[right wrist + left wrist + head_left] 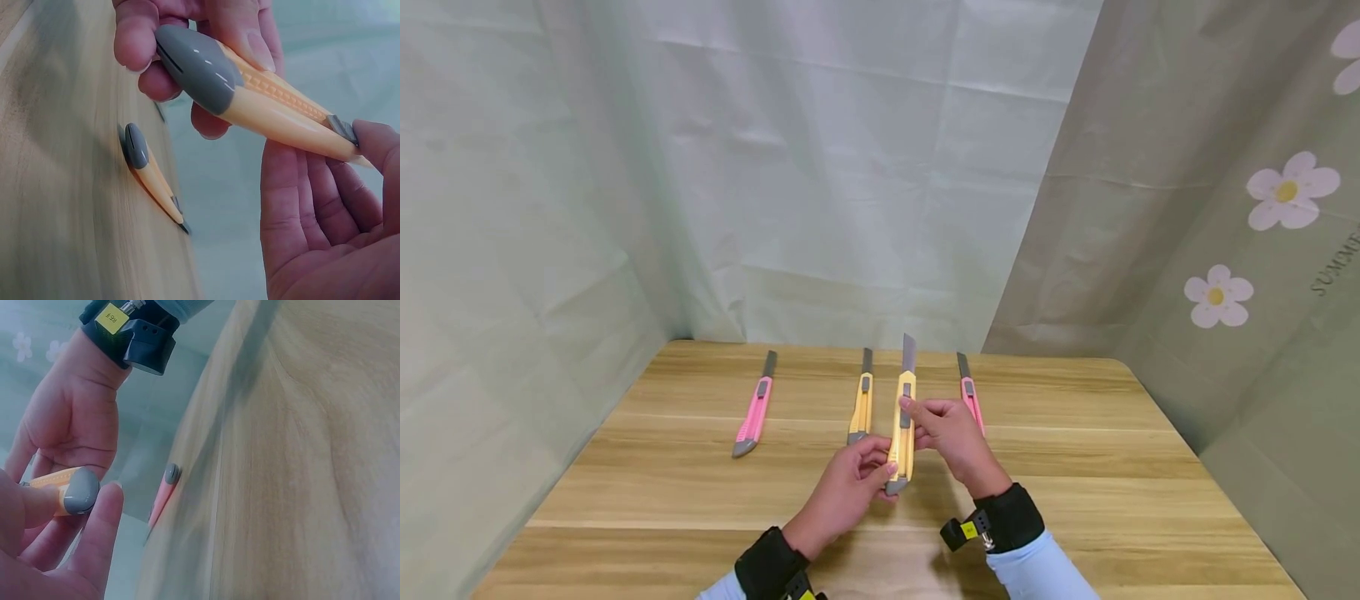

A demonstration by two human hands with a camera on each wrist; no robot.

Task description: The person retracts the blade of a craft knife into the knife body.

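A yellow utility knife (904,433) with a grey end cap is held up over the table, its blade (909,353) out and pointing away. Near the grey cap, my left hand (850,487) pinches the handle between thumb and fingers. My right hand (953,437) grips it higher up, the thumb on the grey slider (342,129). Just behind lies a second yellow utility knife (862,408), its blade also out. A pink utility knife (756,412) rests at the left. Another pink utility knife (972,400) is partly hidden behind my right hand.
The wooden table (647,492) carries all the knives and ends at a pale curtain (850,208) along the back and sides. Flowers are printed on the right-hand curtain (1217,296). Black straps with small cameras (958,532) are on both wrists.
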